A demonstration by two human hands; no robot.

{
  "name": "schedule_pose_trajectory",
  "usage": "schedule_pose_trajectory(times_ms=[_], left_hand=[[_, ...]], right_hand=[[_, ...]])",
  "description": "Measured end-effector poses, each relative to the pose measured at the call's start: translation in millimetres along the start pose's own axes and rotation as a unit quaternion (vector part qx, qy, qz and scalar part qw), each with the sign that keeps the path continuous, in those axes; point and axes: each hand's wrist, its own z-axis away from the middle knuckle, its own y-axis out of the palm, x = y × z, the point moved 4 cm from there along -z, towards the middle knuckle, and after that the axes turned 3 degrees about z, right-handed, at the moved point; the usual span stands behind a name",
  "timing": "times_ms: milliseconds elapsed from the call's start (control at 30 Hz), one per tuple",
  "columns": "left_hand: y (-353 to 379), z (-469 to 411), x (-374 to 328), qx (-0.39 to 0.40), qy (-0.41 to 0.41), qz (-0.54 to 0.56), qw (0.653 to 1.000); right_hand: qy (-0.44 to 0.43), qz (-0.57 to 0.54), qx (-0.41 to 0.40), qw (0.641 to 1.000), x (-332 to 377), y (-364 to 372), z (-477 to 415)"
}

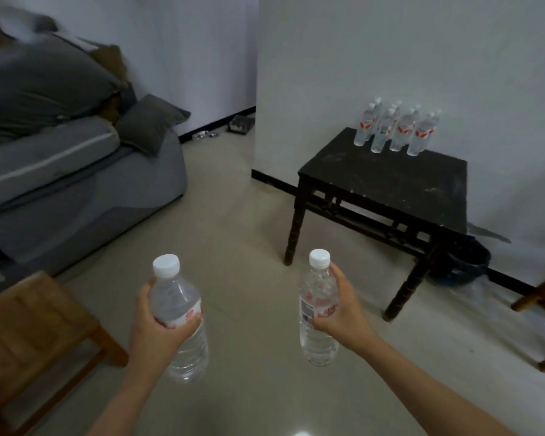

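Left bottle (177, 296), right bottle (317, 345), both water-filled.

2 clear plastic water bottles w/ white caps on & red-white labels, both held in the air well short of the black table (390, 180): left bottle (177, 297), slightly tilted, in left hand (153, 328), farther from it; right bottle (317, 287), approx. upright, in right hand (340, 313), nearer.
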Motion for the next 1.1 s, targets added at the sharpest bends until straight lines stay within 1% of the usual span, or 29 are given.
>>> schedule_pose_trajectory(times_ms=[100, 233, 333, 433, 500, 567, 700, 833, 967, 1000, 1100], left_hand=[[-25, -24, 9, -0.037, 0.006, 0.006, 0.999], [-31, -47, 20, -0.049, -0.011, 0.010, 0.999], [-21, -61, 26, -0.038, -0.030, 0.018, 0.999], [-4, -81, 27, -0.002, -0.049, 0.026, 0.998], [9, -101, 21, 0.027, -0.038, 0.033, 0.998], [18, -127, 14, 0.035, -0.023, 0.026, 0.999], [33, -180, -7, 0.029, 0.008, 0.020, 0.999], [48, -228, -18, -0.004, 0.009, 0.023, 1.000], [64, -269, -16, -0.023, -0.003, 0.038, 0.999], [68, -277, -15, -0.021, -0.010, 0.041, 0.999], [78, -315, -3, 0.026, -0.012, 0.024, 0.999]], right_hand=[[-0.007, 0.000, 0.002, 1.000, 14, 20, -23], [-0.008, -0.011, -0.003, 1.000, 22, 29, -46], [-0.006, -0.008, 0.004, 1.000, 21, 29, -67], [-0.011, -0.001, 0.022, 1.000, 15, 29, -98], [-0.016, 0.005, 0.021, 1.000, 12, 29, -125], [-0.019, -0.004, 0.013, 1.000, 9, 29, -153], [-0.027, -0.012, 0.018, 0.999, 9, 28, -209], [-0.051, -0.012, 0.024, 0.998, 14, 24, -260], [-0.038, -0.014, 0.018, 0.999, 12, 20, -299], [-0.033, -0.013, 0.015, 0.999, 11, 19, -305], [-0.014, -0.004, 0.011, 1.000, 6, 20, -330]])
